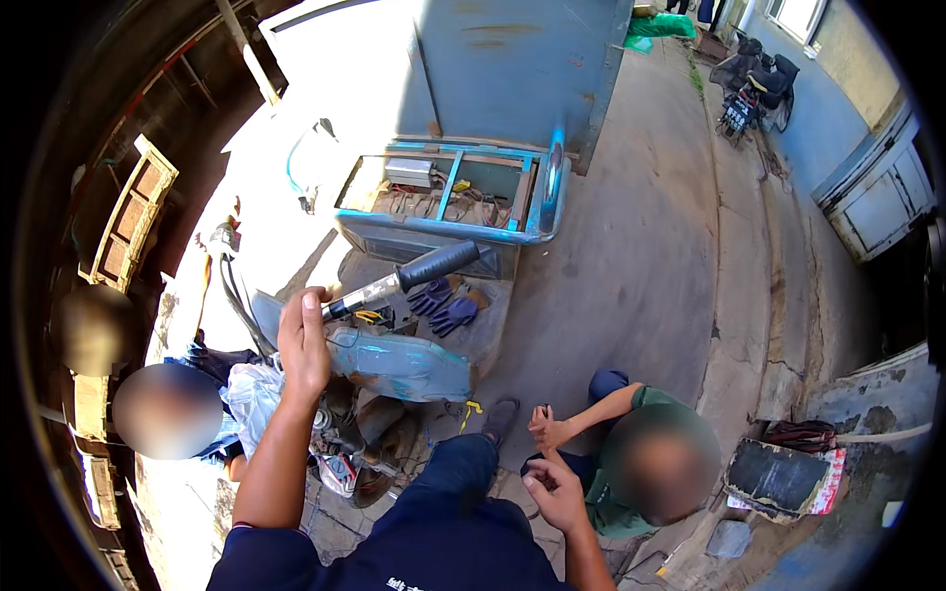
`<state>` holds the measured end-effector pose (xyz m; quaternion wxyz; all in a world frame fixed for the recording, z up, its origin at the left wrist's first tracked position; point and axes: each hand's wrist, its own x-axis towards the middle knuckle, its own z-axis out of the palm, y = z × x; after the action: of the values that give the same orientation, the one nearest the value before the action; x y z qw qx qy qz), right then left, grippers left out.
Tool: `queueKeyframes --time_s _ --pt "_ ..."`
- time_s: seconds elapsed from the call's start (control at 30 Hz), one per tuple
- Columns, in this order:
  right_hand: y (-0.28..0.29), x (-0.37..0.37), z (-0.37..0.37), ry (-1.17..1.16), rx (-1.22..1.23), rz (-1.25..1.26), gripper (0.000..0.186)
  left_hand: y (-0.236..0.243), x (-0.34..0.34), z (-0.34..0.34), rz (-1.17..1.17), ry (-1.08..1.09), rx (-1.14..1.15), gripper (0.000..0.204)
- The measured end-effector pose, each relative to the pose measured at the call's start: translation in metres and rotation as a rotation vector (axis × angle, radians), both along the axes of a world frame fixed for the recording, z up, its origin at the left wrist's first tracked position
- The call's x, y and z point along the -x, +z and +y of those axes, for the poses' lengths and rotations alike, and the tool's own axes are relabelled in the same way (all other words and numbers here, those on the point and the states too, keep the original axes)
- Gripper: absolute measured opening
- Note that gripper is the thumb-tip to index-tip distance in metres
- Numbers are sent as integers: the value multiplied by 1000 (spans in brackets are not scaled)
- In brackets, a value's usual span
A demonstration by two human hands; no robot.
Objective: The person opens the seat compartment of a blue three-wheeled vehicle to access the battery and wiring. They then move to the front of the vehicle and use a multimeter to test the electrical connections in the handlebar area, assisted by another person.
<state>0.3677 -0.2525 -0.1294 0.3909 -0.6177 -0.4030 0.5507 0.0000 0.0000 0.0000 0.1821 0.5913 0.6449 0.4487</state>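
Observation:
My left hand (304, 345) is closed around the inner part of a handlebar (365, 294), beside its black rubber grip (439, 266). The handlebar belongs to a blue cargo tricycle, whose front panel (404, 364) stands just below it. My right hand (560, 497) hangs low at my right side, its fingers loosely bent and apart, with nothing visible in them. It is close to the arms of a person in a green shirt (603, 497) who is crouching. Purple work gloves (453, 313) lie on the tricycle's footboard, beyond the panel.
Under the open seat frame (463, 232) sit a grey metal box (410, 173) and wiring. Another person in blue (209, 366) is low at the left, by a clear plastic bag (254, 399). A multimeter (340, 469) rests near the front wheel. A motorbike (754, 89) stands far right.

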Motion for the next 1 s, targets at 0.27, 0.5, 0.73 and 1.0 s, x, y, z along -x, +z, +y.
queueKeyframes --time_s 0.27,0.5,0.73,1.0 --pt "40 -29 210 85 -64 1 26 24 -24 10 109 81 28 57" --pt "55 -59 337 278 -94 -153 27 39 -38 15 82 191 150 68" --pt "85 -101 502 403 -259 -417 28 41 -46 26 -136 383 299 90" --pt "28 -150 721 559 -588 -520 22 54 -31 46 -323 739 412 71"
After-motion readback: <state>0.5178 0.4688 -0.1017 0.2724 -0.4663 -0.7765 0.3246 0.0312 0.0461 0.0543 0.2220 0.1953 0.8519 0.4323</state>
